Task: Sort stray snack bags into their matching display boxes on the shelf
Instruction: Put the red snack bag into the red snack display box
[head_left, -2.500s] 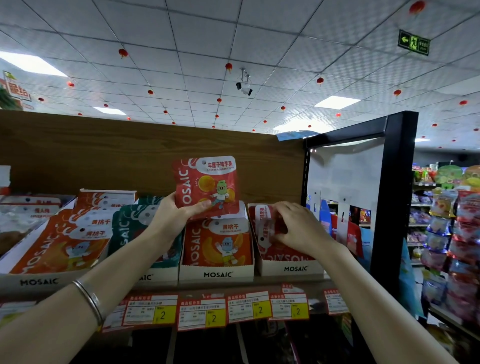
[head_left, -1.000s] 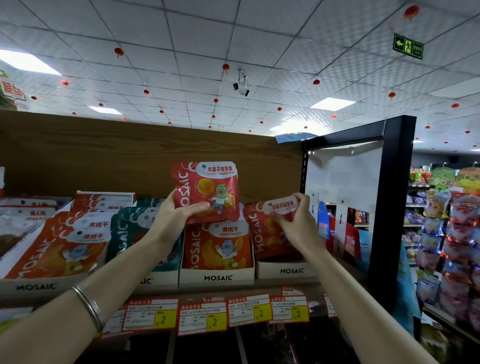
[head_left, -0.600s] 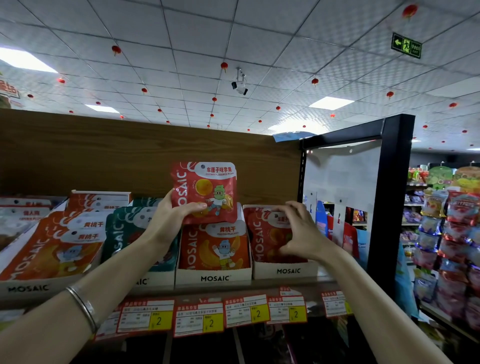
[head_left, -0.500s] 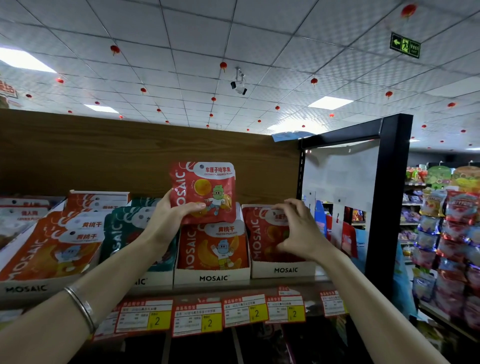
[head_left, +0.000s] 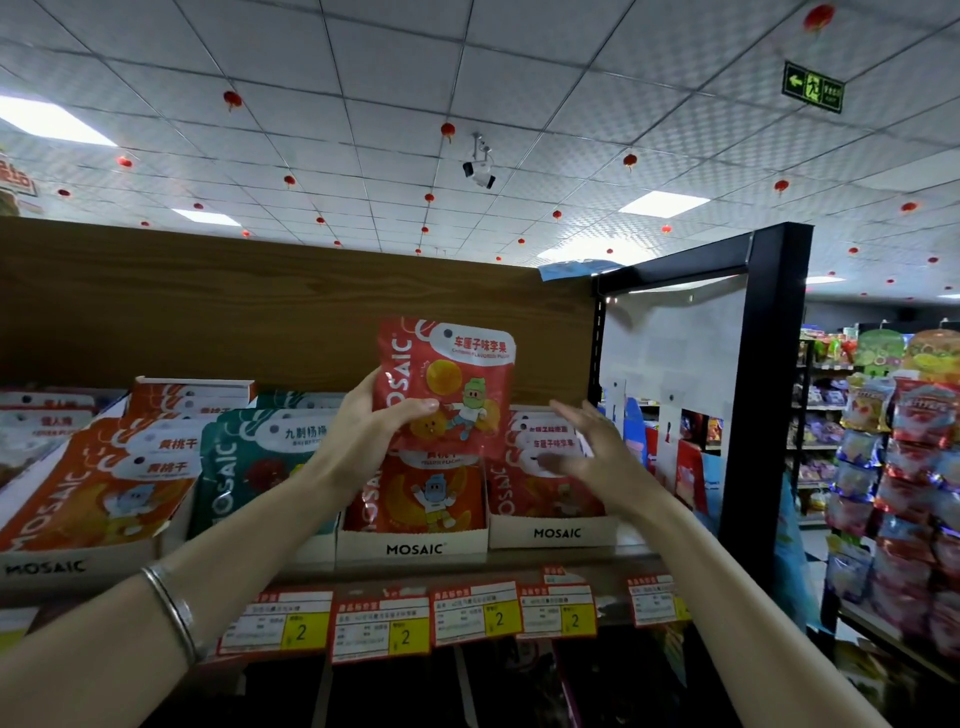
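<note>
My left hand (head_left: 369, 423) grips a red MOSAIC snack bag (head_left: 457, 379) by its lower left corner and holds it upright above the shelf boxes. Right of it, my right hand (head_left: 587, 457) is spread open with nothing in it, in front of the red bags (head_left: 540, 467) that stand in the rightmost white display box (head_left: 556, 532). Directly below the held bag is a white box (head_left: 413, 548) of orange bags. Further left stand teal bags (head_left: 249, 467) and a large box of orange bags (head_left: 98, 483).
A wooden back panel (head_left: 234, 312) rises behind the boxes. Price tags (head_left: 405, 623) line the shelf edge. A black metal frame (head_left: 769, 389) closes the shelf on the right, and beyond it a rack of hanging snack bags (head_left: 904, 467) stands.
My right hand has let go of the red bags in the rightmost box and opened, drawing back slightly. My left hand has kept the red bag raised and shifted it a little toward the right.
</note>
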